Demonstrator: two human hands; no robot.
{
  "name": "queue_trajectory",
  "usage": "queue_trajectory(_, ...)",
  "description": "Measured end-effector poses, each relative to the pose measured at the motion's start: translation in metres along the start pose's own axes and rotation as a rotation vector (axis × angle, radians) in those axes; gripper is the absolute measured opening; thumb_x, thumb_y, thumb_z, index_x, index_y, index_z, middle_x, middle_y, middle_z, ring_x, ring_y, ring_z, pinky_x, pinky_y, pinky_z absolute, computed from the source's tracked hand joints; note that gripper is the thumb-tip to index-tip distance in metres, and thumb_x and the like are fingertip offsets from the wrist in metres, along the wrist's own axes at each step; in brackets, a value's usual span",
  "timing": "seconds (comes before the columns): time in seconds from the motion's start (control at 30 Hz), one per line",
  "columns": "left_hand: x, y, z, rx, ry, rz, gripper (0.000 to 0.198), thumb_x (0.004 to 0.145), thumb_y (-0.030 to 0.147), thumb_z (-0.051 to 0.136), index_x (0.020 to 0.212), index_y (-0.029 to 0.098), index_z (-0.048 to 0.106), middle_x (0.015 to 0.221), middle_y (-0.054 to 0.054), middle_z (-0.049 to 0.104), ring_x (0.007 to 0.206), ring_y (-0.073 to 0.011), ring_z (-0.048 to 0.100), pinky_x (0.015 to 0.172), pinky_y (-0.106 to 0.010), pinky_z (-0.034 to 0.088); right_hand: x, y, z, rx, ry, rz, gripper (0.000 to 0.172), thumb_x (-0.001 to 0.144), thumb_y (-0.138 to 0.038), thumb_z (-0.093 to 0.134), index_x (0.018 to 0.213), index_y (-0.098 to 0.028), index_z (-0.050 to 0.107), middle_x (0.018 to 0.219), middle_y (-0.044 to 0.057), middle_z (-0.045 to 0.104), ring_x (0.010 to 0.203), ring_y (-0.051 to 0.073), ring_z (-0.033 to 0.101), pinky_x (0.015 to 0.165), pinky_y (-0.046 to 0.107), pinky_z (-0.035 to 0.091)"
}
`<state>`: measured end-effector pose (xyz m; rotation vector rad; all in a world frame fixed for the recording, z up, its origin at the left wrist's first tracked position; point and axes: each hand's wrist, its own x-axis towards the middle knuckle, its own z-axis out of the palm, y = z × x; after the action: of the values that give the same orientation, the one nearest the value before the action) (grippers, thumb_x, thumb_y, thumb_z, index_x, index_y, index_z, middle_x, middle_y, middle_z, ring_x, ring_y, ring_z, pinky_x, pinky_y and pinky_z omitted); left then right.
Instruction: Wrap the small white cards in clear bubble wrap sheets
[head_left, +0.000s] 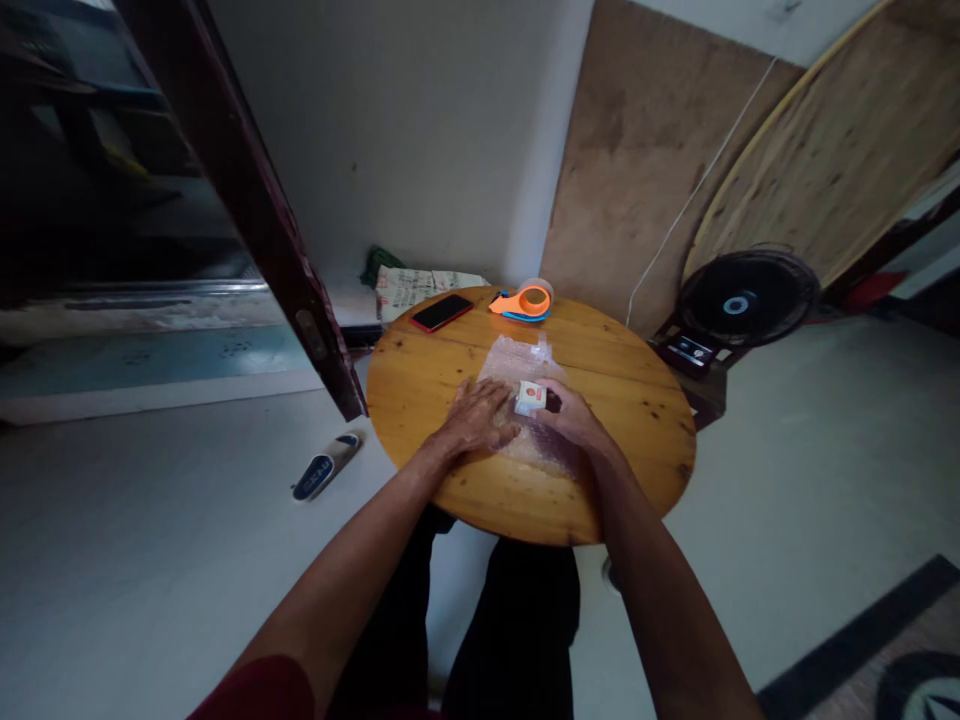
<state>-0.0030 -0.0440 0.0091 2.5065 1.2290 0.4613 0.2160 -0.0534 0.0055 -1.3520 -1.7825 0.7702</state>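
Note:
A clear sheet of bubble wrap (540, 448) lies spread on the round wooden table (637, 380). My left hand (478, 415) rests on the sheet's left side, palm down with fingers stretched out. On the wrap's middle sits a small white box (532, 393) with a red mark on its face. The fingers of my right hand (571, 412) are closed round the box's right side. Part of the box is hidden by those fingers.
Toward the table's far edge are an orange and blue tape dispenser (529, 302) and a red-edged phone (442, 312). Behind stands a wall. A black fan (746, 295) is at the right. A slipper (315, 476) lies on the floor at left, near a door frame (300, 270).

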Motion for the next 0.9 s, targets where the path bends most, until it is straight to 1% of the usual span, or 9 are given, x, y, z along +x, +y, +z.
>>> queue_trajectory(0.1, -0.001, 0.000, 0.000, -0.012, 0.010, 0.003, 0.076, 0.078, 0.055, 0.057, 0.144, 0.021, 0.037, 0.150, -0.011, 0.039, 0.141, -0.0312, 0.028, 0.117, -0.055, 0.011, -0.002, -0.005, 0.000, -0.007, -0.014, -0.012, 0.054, 0.068, -0.023, 0.064, 0.122, -0.021, 0.056, 0.111, 0.004, 0.066, 0.096, 0.021, 0.063, 0.087, 0.035, 0.049)
queue_trajectory(0.2, -0.001, -0.004, 0.003, -0.049, 0.047, 0.015, 0.071, 0.079, 0.049, 0.058, 0.143, 0.023, 0.039, 0.149, -0.009, 0.041, 0.141, -0.0304, 0.029, 0.117, -0.054, 0.013, -0.003, -0.006, -0.001, 0.000, -0.028, -0.008, 0.060, 0.068, -0.022, 0.064, 0.127, -0.021, 0.052, 0.116, 0.005, 0.065, 0.099, 0.021, 0.062, 0.088, 0.035, 0.049)
queue_trajectory(0.3, 0.001, -0.011, 0.007, -0.117, 0.149, -0.011, 0.061, 0.081, 0.038, 0.056, 0.138, 0.020, 0.045, 0.145, -0.007, 0.047, 0.139, -0.0269, 0.033, 0.117, -0.046, 0.022, -0.002, -0.002, -0.002, -0.002, -0.011, -0.022, 0.060, 0.067, -0.021, 0.065, 0.126, -0.020, 0.053, 0.117, 0.005, 0.064, 0.101, 0.022, 0.062, 0.089, 0.035, 0.049)
queue_trajectory(0.37, 0.003, -0.015, 0.009, -0.150, 0.219, -0.049, 0.054, 0.080, 0.028, 0.055, 0.133, 0.016, 0.051, 0.138, -0.009, 0.053, 0.134, -0.0238, 0.040, 0.115, -0.039, 0.030, -0.001, 0.001, -0.002, 0.027, -0.014, -0.010, 0.054, 0.067, -0.022, 0.065, 0.120, -0.019, 0.056, 0.112, 0.005, 0.066, 0.097, 0.021, 0.063, 0.087, 0.035, 0.049)
queue_trajectory(0.43, 0.004, -0.017, 0.010, -0.151, 0.250, -0.058, 0.051, 0.077, 0.022, 0.055, 0.128, 0.015, 0.055, 0.132, -0.009, 0.058, 0.127, -0.0223, 0.048, 0.112, -0.036, 0.035, 0.000, 0.002, -0.001, 0.082, -0.036, 0.009, 0.049, 0.067, -0.023, 0.066, 0.115, -0.019, 0.058, 0.106, 0.004, 0.067, 0.093, 0.021, 0.064, 0.084, 0.034, 0.050)
queue_trajectory(0.53, 0.006, -0.018, 0.011, -0.118, 0.245, -0.038, 0.051, 0.075, 0.022, 0.058, 0.125, 0.015, 0.058, 0.130, -0.010, 0.059, 0.124, -0.0235, 0.050, 0.111, -0.037, 0.036, 0.001, 0.001, 0.000, 0.140, -0.048, 0.000, 0.047, 0.067, -0.024, 0.066, 0.113, -0.019, 0.059, 0.104, 0.003, 0.067, 0.094, 0.020, 0.064, 0.085, 0.034, 0.049)
queue_trajectory(0.63, 0.006, -0.018, 0.012, -0.104, 0.235, -0.040, 0.050, 0.076, 0.025, 0.058, 0.126, 0.016, 0.057, 0.131, -0.009, 0.058, 0.124, -0.0241, 0.049, 0.111, -0.039, 0.036, 0.001, 0.000, 0.002, 0.120, -0.025, -0.022, 0.045, 0.066, -0.024, 0.066, 0.111, -0.020, 0.060, 0.106, 0.003, 0.067, 0.096, 0.020, 0.063, 0.087, 0.034, 0.049)
queue_trajectory(0.73, 0.006, -0.017, 0.012, -0.109, 0.233, -0.039, 0.049, 0.077, 0.025, 0.058, 0.126, 0.017, 0.057, 0.131, -0.008, 0.058, 0.123, -0.0238, 0.050, 0.110, -0.040, 0.036, 0.002, 0.002, 0.004, 0.123, -0.003, -0.021, 0.046, 0.066, -0.025, 0.067, 0.111, -0.020, 0.060, 0.104, 0.003, 0.068, 0.093, 0.019, 0.064, 0.085, 0.033, 0.049)
queue_trajectory(0.9, 0.005, -0.013, 0.004, -0.174, 0.229, -0.012, 0.047, 0.075, 0.021, 0.059, 0.121, 0.015, 0.060, 0.124, -0.009, 0.062, 0.117, -0.0234, 0.055, 0.107, -0.038, 0.040, 0.001, 0.005, 0.003, 0.141, -0.024, -0.029, 0.047, 0.066, -0.024, 0.067, 0.113, -0.019, 0.060, 0.103, 0.002, 0.068, 0.092, 0.020, 0.064, 0.086, 0.034, 0.049)
